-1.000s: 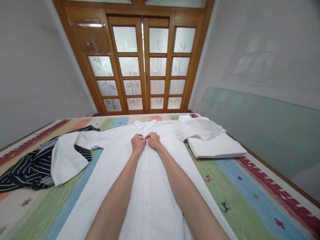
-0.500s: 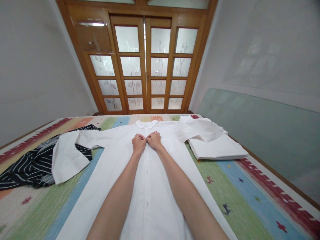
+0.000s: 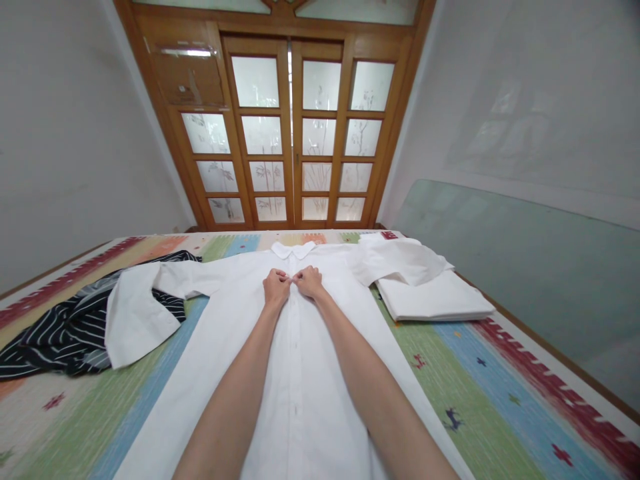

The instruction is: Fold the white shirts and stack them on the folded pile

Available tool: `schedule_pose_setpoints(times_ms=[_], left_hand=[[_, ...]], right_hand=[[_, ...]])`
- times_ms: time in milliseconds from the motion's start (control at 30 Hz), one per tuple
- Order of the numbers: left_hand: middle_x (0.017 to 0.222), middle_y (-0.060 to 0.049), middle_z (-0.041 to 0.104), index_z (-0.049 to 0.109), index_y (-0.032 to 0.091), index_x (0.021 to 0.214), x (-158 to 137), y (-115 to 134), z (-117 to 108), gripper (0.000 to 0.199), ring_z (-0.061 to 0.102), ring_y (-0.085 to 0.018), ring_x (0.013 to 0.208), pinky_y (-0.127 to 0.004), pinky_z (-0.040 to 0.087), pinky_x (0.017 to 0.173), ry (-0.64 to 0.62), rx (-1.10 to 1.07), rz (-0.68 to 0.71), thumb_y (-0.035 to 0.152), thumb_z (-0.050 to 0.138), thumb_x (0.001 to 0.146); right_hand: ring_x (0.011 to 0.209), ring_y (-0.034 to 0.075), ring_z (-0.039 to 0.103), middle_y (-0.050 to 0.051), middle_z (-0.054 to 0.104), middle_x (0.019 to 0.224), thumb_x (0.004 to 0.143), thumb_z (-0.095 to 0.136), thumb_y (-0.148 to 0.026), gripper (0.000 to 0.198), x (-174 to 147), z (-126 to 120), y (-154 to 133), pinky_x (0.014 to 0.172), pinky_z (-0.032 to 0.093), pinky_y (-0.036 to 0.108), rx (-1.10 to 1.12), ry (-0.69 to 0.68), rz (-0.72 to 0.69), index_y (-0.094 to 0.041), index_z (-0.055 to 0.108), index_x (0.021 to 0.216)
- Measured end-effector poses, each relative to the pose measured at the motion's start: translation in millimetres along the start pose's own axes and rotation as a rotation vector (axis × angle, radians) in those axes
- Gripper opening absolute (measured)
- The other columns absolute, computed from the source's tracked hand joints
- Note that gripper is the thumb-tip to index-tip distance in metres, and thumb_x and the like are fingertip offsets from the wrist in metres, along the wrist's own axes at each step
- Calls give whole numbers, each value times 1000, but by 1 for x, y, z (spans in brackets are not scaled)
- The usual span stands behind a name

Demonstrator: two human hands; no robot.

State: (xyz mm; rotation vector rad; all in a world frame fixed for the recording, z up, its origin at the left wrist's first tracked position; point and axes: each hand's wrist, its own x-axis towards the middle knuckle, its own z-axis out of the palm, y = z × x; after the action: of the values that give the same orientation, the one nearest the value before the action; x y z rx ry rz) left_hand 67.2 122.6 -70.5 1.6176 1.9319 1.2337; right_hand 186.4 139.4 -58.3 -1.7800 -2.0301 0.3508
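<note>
A white collared shirt (image 3: pixel 240 333) lies face up and spread out, its collar pointing away from me and its button placket running down the middle. My left hand (image 3: pixel 277 287) pinches the placket a little below the collar, on its left side. From the right, my right hand (image 3: pixel 308 281) pinches the same spot, fingertips almost touching those of the left. Whatever button sits between the fingertips is too small to make out. The left sleeve rests over a black striped garment (image 3: pixel 55 327); the right sleeve lies across folded white cloth (image 3: pixel 435 297).
Under everything is a colourful striped cover (image 3: pixel 480 400) with small woven figures. A pale green glass-like panel (image 3: pixel 525 260) leans along the right wall. Wooden doors with glass panes (image 3: pixel 295 133) stand beyond the far edge.
The hands stay at the same place on the placket, with small finger movements. The left fingers look slightly more extended toward the right hand. The shirt has barely shifted.
</note>
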Motion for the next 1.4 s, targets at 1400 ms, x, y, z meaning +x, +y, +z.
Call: schedule_pose_setpoints(times_ms=[1400], left_hand=[[91, -8, 76, 76, 21, 88, -13, 17, -2, 17, 69, -21, 89, -28, 47, 83, 10, 195, 87, 26, 61, 83]], right_hand=[[112, 25, 53, 8, 66, 118, 92, 41, -26, 36, 4, 1, 2, 89, 37, 34, 32, -14, 12, -22, 75, 101]])
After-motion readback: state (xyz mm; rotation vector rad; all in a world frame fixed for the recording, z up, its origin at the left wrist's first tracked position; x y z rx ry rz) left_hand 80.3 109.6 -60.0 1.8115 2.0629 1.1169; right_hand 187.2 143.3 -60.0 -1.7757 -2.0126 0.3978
